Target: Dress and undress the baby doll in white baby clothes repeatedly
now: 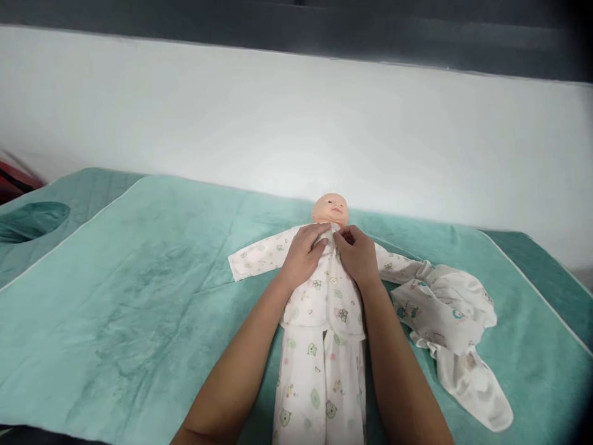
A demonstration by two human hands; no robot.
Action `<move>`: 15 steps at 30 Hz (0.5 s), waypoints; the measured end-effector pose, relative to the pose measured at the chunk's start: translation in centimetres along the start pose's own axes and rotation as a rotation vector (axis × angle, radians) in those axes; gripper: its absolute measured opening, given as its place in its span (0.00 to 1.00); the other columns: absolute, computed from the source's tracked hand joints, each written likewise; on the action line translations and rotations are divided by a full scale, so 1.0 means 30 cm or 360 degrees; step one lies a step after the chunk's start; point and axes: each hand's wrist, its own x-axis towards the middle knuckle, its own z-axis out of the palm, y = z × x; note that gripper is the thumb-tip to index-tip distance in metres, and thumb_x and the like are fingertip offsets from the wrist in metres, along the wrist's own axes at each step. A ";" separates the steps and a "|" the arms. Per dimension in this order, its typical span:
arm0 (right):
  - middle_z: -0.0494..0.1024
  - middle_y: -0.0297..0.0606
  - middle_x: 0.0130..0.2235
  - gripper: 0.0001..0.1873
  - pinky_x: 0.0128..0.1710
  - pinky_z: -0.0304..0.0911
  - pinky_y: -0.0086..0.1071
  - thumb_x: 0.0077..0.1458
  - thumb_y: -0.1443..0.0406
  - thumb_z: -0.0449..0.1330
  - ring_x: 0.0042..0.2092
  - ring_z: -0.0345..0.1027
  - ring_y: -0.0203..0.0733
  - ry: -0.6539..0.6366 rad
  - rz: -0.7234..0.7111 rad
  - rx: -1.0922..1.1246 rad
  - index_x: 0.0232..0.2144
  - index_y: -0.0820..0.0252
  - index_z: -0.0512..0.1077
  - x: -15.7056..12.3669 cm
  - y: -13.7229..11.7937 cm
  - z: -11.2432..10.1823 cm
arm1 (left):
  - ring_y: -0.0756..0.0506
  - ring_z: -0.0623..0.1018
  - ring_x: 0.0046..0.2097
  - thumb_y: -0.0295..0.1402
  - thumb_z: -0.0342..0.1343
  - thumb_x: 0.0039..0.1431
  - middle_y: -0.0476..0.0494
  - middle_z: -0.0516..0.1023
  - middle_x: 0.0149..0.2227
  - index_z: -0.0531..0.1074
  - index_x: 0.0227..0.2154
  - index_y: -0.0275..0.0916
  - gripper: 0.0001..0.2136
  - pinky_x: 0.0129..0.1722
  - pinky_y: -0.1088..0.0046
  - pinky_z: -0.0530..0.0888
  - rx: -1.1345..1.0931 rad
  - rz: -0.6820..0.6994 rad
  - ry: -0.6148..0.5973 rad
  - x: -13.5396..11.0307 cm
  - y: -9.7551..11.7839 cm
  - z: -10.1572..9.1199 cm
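A baby doll (pixel 330 209) lies on its back in a white long-sleeved baby top (pixel 319 293) printed with small green animals, and matching trousers (pixel 303 377). Its sleeves spread out to both sides. At the upper chest, just below the neck, my left hand (pixel 306 252) holds the front edge of the top between fingers and thumb. Close beside it, my right hand (pixel 359 252) pinches the other side of the front opening near the collar. The fingertips partly hide the fabric there. Below the hands the front edges of the top lie side by side.
A crumpled white printed baby garment (pixel 451 309) lies to the right by the doll's sleeve. Green towelling (pixel 139 278) covers the bed, which has a face hole (pixel 34 221) at the far left. A white wall (pixel 259 123) rises behind.
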 end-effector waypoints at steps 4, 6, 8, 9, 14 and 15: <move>0.75 0.33 0.28 0.11 0.33 0.59 0.31 0.54 0.57 0.58 0.30 0.65 0.38 0.0057 0.0066 0.0119 0.29 0.58 0.72 0.008 0.016 0.006 | 0.44 0.66 0.63 0.32 0.44 0.69 0.48 0.72 0.60 0.69 0.57 0.48 0.18 0.64 0.58 0.64 0.0100 0.0059 -0.0085 0.004 -0.002 0.000; 0.75 0.33 0.28 0.11 0.33 0.59 0.31 0.55 0.57 0.58 0.30 0.65 0.38 0.0114 0.0005 0.0038 0.29 0.58 0.72 0.010 0.019 0.014 | 0.44 0.65 0.63 0.32 0.43 0.69 0.49 0.72 0.60 0.69 0.58 0.48 0.18 0.64 0.58 0.63 0.0131 0.0064 -0.0103 0.004 -0.006 0.002; 0.75 0.33 0.28 0.11 0.33 0.59 0.32 0.56 0.57 0.57 0.29 0.65 0.38 0.0190 -0.0066 -0.0068 0.29 0.58 0.71 0.013 0.024 0.021 | 0.44 0.65 0.63 0.31 0.43 0.69 0.48 0.72 0.61 0.69 0.58 0.47 0.19 0.64 0.59 0.62 0.0144 0.0076 -0.0092 0.003 -0.009 0.005; 0.74 0.33 0.27 0.10 0.33 0.59 0.32 0.56 0.58 0.57 0.29 0.65 0.38 0.0242 -0.0095 -0.0110 0.29 0.58 0.71 0.014 0.027 0.023 | 0.44 0.66 0.63 0.31 0.44 0.69 0.48 0.71 0.61 0.69 0.58 0.46 0.19 0.64 0.60 0.62 0.0145 0.0091 -0.0082 0.002 -0.010 0.007; 0.71 0.32 0.27 0.06 0.35 0.60 0.33 0.53 0.62 0.56 0.30 0.64 0.38 0.0487 -0.0101 -0.0052 0.27 0.58 0.69 0.016 0.053 0.023 | 0.46 0.66 0.64 0.27 0.41 0.67 0.48 0.71 0.62 0.68 0.58 0.46 0.21 0.65 0.63 0.59 0.0195 0.0222 -0.0206 0.010 -0.016 0.014; 0.71 0.32 0.27 0.06 0.35 0.60 0.33 0.53 0.63 0.56 0.30 0.63 0.38 0.0529 -0.0099 -0.0019 0.27 0.58 0.68 0.013 0.056 0.022 | 0.46 0.66 0.64 0.26 0.41 0.67 0.49 0.71 0.62 0.69 0.58 0.46 0.21 0.64 0.63 0.58 0.0230 0.0237 -0.0258 0.016 -0.019 0.014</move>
